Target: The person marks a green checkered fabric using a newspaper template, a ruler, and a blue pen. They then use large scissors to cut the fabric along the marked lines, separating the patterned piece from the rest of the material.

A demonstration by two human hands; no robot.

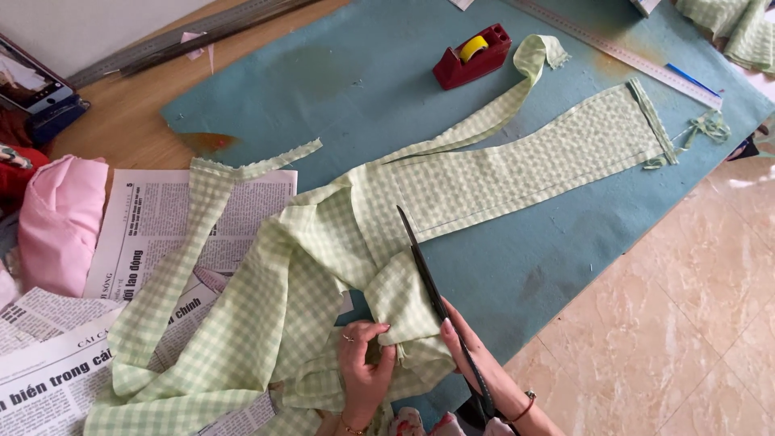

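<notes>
A long piece of green and white checked fabric lies across the blue table mat, bunched up near me. My left hand pinches a fold of the bunched fabric at the near edge. My right hand holds black scissors, whose blades point away from me and rest over the fabric beside a drawn line. A ring is on my left hand and a bracelet on each wrist.
A red tape dispenser sits at the back of the mat. A metal ruler lies at the far right. Newspaper sheets and a pink cloth are at the left. A phone stands at the far left. Tiled floor is at the right.
</notes>
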